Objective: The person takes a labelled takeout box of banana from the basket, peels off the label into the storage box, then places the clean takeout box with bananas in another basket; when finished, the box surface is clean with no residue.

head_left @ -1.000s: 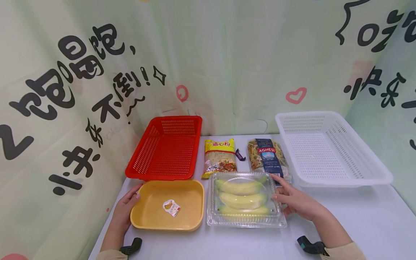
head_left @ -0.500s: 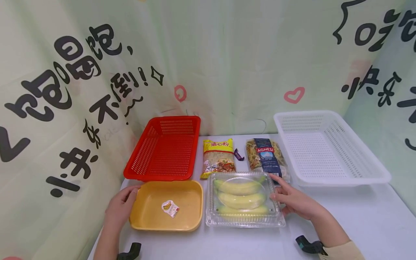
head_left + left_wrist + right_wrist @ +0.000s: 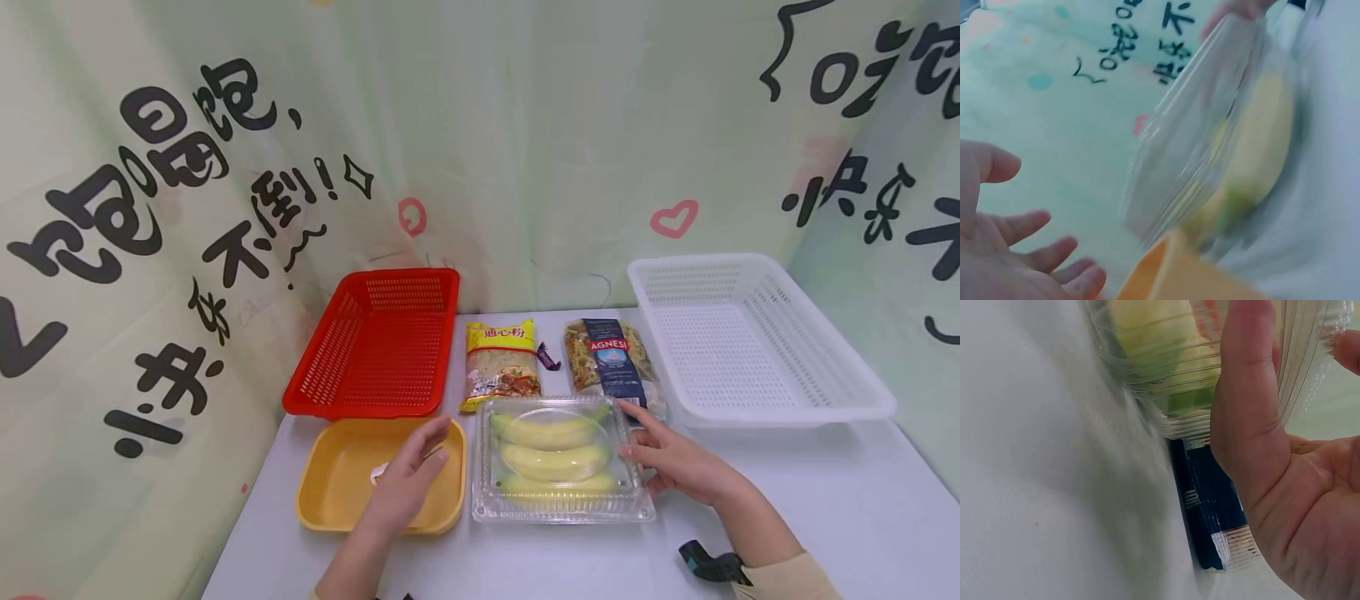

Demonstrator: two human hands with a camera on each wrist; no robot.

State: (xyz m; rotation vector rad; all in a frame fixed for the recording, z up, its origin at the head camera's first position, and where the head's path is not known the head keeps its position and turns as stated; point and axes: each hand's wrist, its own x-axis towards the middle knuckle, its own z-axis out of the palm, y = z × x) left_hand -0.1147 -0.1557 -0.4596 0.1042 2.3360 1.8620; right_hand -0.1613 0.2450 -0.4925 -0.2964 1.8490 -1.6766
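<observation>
I see a dark bag (image 3: 613, 362) that says AGNESI and a yellow bag (image 3: 502, 364) with red Chinese writing behind the clear box (image 3: 558, 460) of three bananas (image 3: 551, 460), my right hand (image 3: 675, 461) touching its side with loose fingers, my left hand (image 3: 408, 483) open over the yellow tub (image 3: 330, 492).

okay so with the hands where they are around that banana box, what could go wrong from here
The right hand only rests on one side of the clear banana box, so it may slide or tip if lifted. The left hand, crossing above the yellow tray, could knock it. The blue pasta bag sits close behind and might get shoved.
</observation>
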